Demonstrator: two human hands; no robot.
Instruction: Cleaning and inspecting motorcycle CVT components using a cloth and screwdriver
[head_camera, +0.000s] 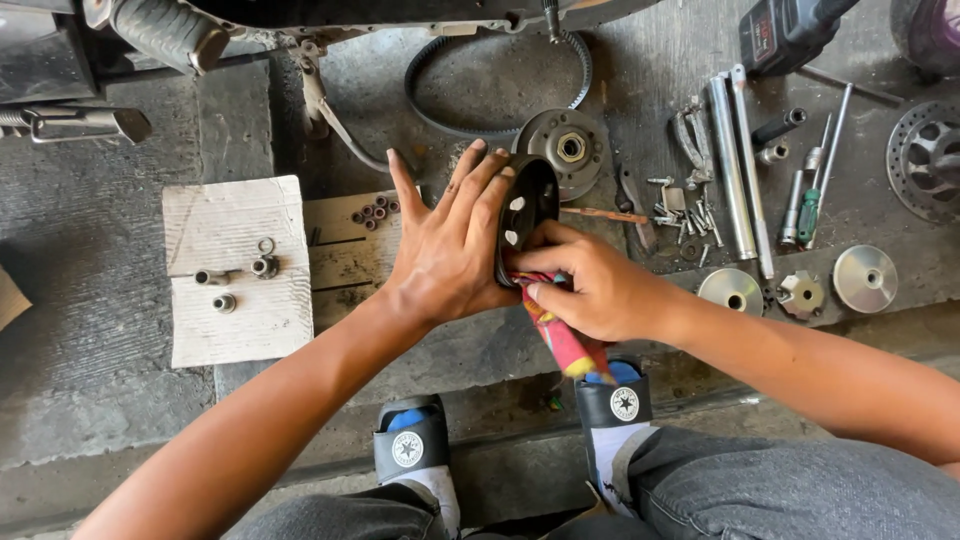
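Black and round, a pulley-like metal disc (527, 212) stands on edge at the middle of the scene, held between the person's two hands above the concrete floor (90, 340). The left hand (450, 250) lies flat against the disc's left face, fingers spread and pointing away, palm pressing it; its grip is open-handed rather than curled around anything. The right hand (590, 285) has its grip closed on a red and yellow rag (560, 335), pinching the cloth against the near rim of the disc, with the rag's tail hanging down toward the person's feet.

Just beyond the disc, touching or nearly so, a grey clutch assembly (570, 148) lies flat, and a black drive belt (480, 110) loops on the floor farther away. To the left, a whitish wooden block (235, 270) carries a few small bushings and a washer, and a cluster of small dark rollers (375, 212) sits on a plank beside the left hand. To the right, well apart from the hands, lie long metal rods (735, 165), a green-handled screwdriver (808, 215), scattered bolts (690, 215), and three flat round metal parts (865, 278) in a row. A brake disc (925, 160) shows at the far right edge. Nearest the camera are two black slide sandals (410, 445) over white socks.
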